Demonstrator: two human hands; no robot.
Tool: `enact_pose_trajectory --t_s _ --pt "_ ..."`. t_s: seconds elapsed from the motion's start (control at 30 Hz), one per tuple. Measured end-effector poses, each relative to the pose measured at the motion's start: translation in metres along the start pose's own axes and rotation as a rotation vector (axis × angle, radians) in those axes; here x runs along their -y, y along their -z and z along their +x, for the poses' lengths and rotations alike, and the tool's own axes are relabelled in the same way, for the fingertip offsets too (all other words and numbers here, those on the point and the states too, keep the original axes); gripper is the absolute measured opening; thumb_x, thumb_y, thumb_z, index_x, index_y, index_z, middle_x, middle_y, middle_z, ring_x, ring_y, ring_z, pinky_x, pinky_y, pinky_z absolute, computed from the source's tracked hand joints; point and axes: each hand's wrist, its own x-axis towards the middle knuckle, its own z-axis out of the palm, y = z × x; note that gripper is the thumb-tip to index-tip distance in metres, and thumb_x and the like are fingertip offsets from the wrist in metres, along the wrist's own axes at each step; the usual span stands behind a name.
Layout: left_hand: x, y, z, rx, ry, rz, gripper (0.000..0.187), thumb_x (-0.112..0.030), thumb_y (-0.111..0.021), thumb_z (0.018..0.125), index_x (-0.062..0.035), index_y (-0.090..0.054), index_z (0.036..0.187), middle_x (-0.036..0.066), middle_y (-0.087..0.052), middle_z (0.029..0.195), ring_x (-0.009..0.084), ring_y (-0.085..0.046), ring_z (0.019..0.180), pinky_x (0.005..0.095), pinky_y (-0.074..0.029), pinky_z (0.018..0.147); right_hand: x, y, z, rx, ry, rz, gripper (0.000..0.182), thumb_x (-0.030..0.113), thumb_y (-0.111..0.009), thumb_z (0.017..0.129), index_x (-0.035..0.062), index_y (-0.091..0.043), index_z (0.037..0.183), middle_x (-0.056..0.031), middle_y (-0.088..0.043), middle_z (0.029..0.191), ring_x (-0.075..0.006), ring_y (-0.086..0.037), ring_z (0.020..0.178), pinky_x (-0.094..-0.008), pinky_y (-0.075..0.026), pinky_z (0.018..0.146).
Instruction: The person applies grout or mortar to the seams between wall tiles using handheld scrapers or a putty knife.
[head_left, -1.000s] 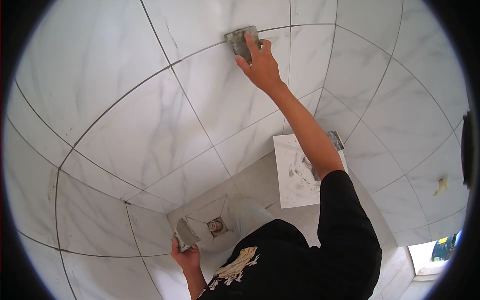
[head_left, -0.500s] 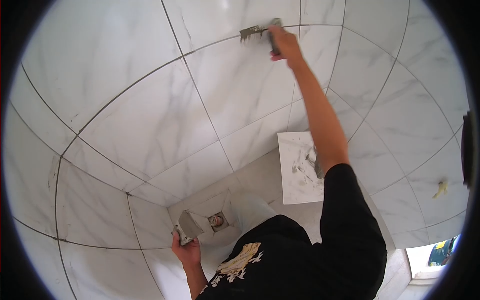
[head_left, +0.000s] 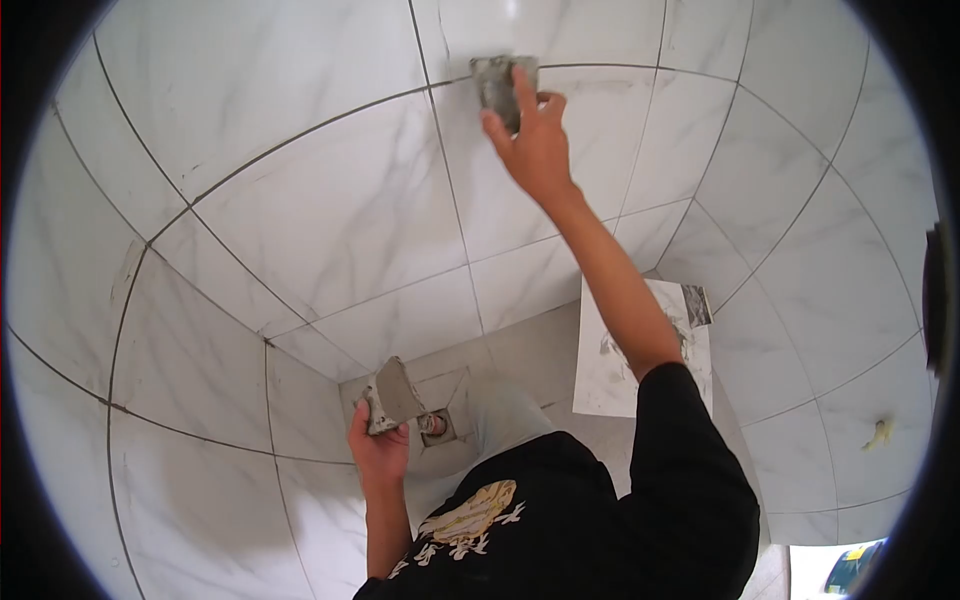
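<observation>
My right hand (head_left: 538,150) presses a flat, grout-stained scraper (head_left: 495,98) against the white marbled wall tiles (head_left: 330,190), over the long horizontal joint (head_left: 600,66). Its fingers spread across the back of the blade, with the thumb at the lower left edge. Low on the left, my left hand (head_left: 381,455) grips a second scraper-like plate (head_left: 400,390) with grey grout on its face. Dark grout fills much of the joint to the left of the right hand. The scraper hides the stretch of joint beneath it.
A white board (head_left: 600,395) smeared with grey lies on the floor under my right arm. Beside my leg is a square floor drain opening (head_left: 435,427). A green bucket (head_left: 848,568) shows at the lower right. Something yellowish (head_left: 879,433) is on the right wall.
My right hand has moved left along the joint, and the scraper now lies flatter. The dark grout smear seen earlier on the joint no longer shows. The camera view has shifted slightly.
</observation>
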Motion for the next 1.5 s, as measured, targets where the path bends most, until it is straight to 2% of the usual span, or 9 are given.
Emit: enact_pose_trajectory --t_s 0.27,0.37,0.43,0.53,0.67,0.8,0.97,1.3,1.5 --pt "0.008 0.043 -0.007 -0.108 0.018 0.002 0.023 -0.029 -0.055 0.096 -0.0137 -0.061 0.113 -0.001 -0.07 0.102 0.014 -0.069 0.084 0.0278 -0.057 0.057 -0.041 -0.003 -0.027 0.322 -0.117 -0.362 0.078 0.049 -0.069 0.083 0.0132 -0.04 0.146 -0.0291 -0.048 0.112 -0.0398 -0.062 0.088 -0.0405 -0.055 0.065" --pt "0.003 0.048 -0.006 -0.129 0.017 -0.013 0.023 -0.028 -0.054 0.096 -0.0141 -0.062 0.112 -0.001 -0.07 0.102 0.0136 -0.069 0.083 0.0271 -0.057 0.057 -0.112 0.004 -0.01 0.102 -0.107 -0.336 0.083 0.055 -0.067 0.081 0.0058 -0.042 0.142 -0.0268 -0.055 0.104 -0.034 -0.066 0.071 -0.0377 -0.054 0.055" --pt "-0.001 0.051 -0.012 -0.142 0.022 -0.007 0.023 -0.028 -0.053 0.097 -0.0142 -0.063 0.112 -0.001 -0.071 0.101 0.0138 -0.07 0.081 0.0266 -0.058 0.056 -0.106 0.039 0.037 0.047 -0.569 0.251 0.082 0.055 -0.064 0.082 -0.0038 -0.044 0.135 -0.024 -0.061 0.097 -0.0287 -0.065 0.057 -0.0383 -0.055 0.051" --pt "-0.01 0.059 -0.016 -0.102 -0.001 -0.007 0.023 -0.027 -0.053 0.097 -0.0136 -0.064 0.112 0.0 -0.071 0.103 0.014 -0.07 0.082 0.0274 -0.059 0.057 -0.08 0.052 0.074 0.055 -0.652 0.526 0.073 0.051 -0.062 0.083 -0.0034 -0.047 0.129 -0.0155 -0.061 0.096 -0.0216 -0.063 0.056 -0.0327 -0.057 0.047" --pt "-0.008 0.063 -0.013 -0.113 -0.056 -0.046 0.024 -0.029 -0.054 0.096 -0.0142 -0.064 0.113 0.0 -0.071 0.101 0.0141 -0.07 0.083 0.0273 -0.057 0.056 0.009 -0.003 0.051 0.138 -0.574 0.347 0.081 0.052 -0.065 0.081 -0.0058 -0.037 0.13 -0.0266 -0.064 0.095 -0.0296 -0.066 0.054 -0.0342 -0.057 0.046" --pt "-0.011 0.07 -0.007 -0.09 -0.039 -0.037 0.024 -0.028 -0.054 0.097 -0.0141 -0.063 0.113 0.0 -0.071 0.102 0.0141 -0.07 0.084 0.0272 -0.058 0.057 0.064 -0.014 0.013 0.66 -0.429 0.172 0.083 0.056 -0.063 0.08 0.0088 -0.037 0.143 -0.0343 -0.05 0.122 -0.0437 -0.064 0.093 -0.0475 -0.054 0.083" --pt "-0.019 0.076 -0.015 -0.116 -0.081 -0.086 0.025 -0.029 -0.053 0.097 -0.0139 -0.062 0.114 -0.001 -0.07 0.105 0.0139 -0.069 0.085 0.0274 -0.058 0.058 0.046 -0.001 -0.002 0.168 -0.066 -0.232 0.073 0.05 -0.063 0.086 0.0156 -0.036 0.145 -0.0261 -0.048 0.113 -0.04 -0.065 0.079 -0.0456 -0.055 0.068" --pt "-0.021 0.097 -0.023 -0.137 -0.112 -0.107 0.024 -0.028 -0.053 0.097 -0.0133 -0.062 0.114 0.0 -0.07 0.104 0.0144 -0.069 0.085 0.0276 -0.058 0.058 -0.038 -0.001 0.0 0.162 -0.229 -0.178 0.078 0.061 -0.06 0.083 0.0114 -0.038 0.139 -0.0315 -0.055 0.114 -0.0473 -0.06 0.103 -0.0538 -0.051 0.083" --pt "-0.017 0.097 -0.033 -0.181 -0.117 -0.09 0.023 -0.027 -0.053 0.097 -0.0133 -0.062 0.113 0.0 -0.07 0.104 0.0143 -0.069 0.085 0.0285 -0.058 0.058 -0.002 -0.007 0.042 0.062 -0.551 0.206 0.074 0.053 -0.062 0.085 -0.0053 -0.042 0.127 -0.0159 -0.066 0.073 -0.0219 -0.062 0.045 -0.0321 -0.053 0.045"
